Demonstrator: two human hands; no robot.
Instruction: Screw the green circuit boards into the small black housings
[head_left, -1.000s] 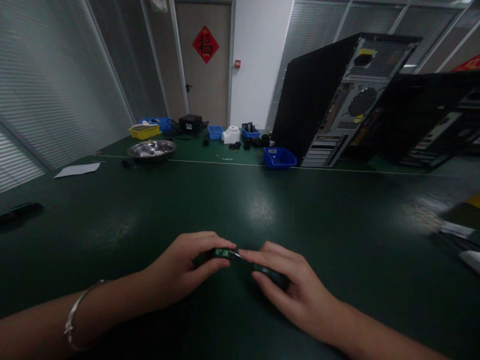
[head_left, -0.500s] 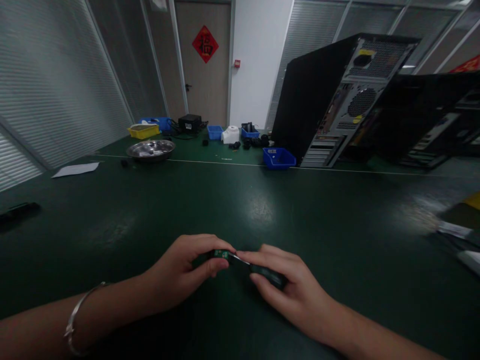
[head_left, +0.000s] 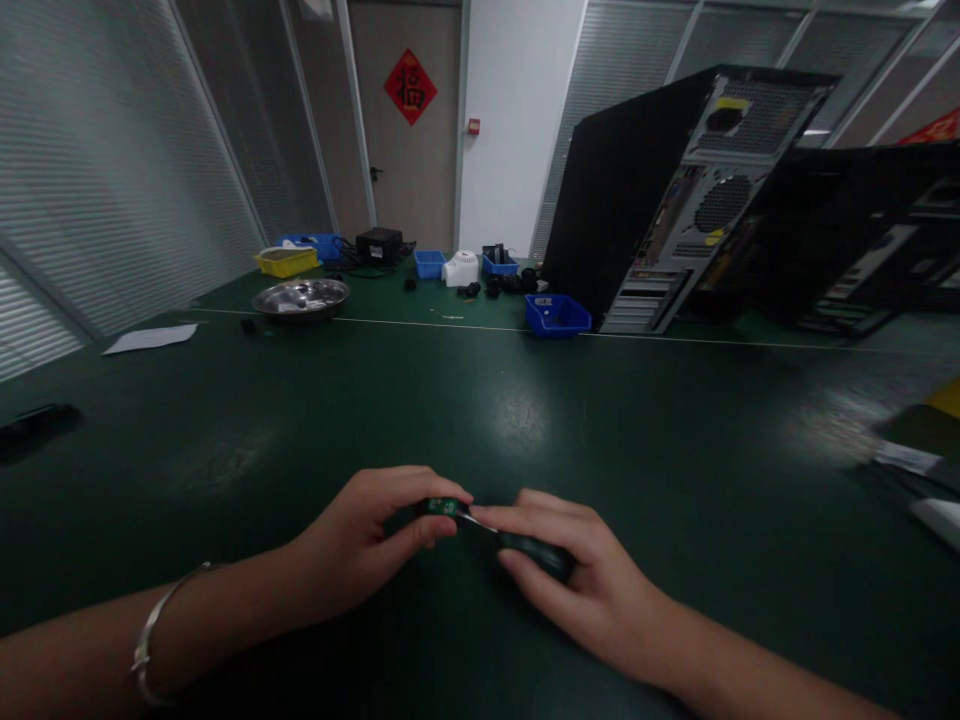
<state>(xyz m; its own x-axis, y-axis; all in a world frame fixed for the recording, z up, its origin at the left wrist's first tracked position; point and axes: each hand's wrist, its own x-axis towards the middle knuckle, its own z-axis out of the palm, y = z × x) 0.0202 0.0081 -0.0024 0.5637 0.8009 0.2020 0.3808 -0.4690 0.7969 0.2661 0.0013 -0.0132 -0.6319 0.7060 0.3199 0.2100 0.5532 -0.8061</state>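
Observation:
Between the thumb and fingers of my left hand [head_left: 375, 525] is a small green circuit board [head_left: 442, 507] with a dark edge or casing around it. My right hand [head_left: 581, 560] is wrapped round the dark handle of a screwdriver [head_left: 536, 553], index finger stretched along its metal shaft. The shaft points left, and its tip meets the board's right end close to my left fingertips. Whether the tip sits in a screw or a gap is too small to tell. Both hands are low over the green table [head_left: 420, 400].
A metal bowl [head_left: 300, 298], a paper sheet [head_left: 152, 339] and a blue bin [head_left: 557, 315] lie further back. A black computer tower [head_left: 637, 200] stands at the back right. A dark object [head_left: 37, 428] is at the left edge, and cables [head_left: 915, 480] lie at the right.
The screwdriver handle has shifted very slightly left in my right hand, its tip still at the board. My left hand keeps its grip almost unmoved.

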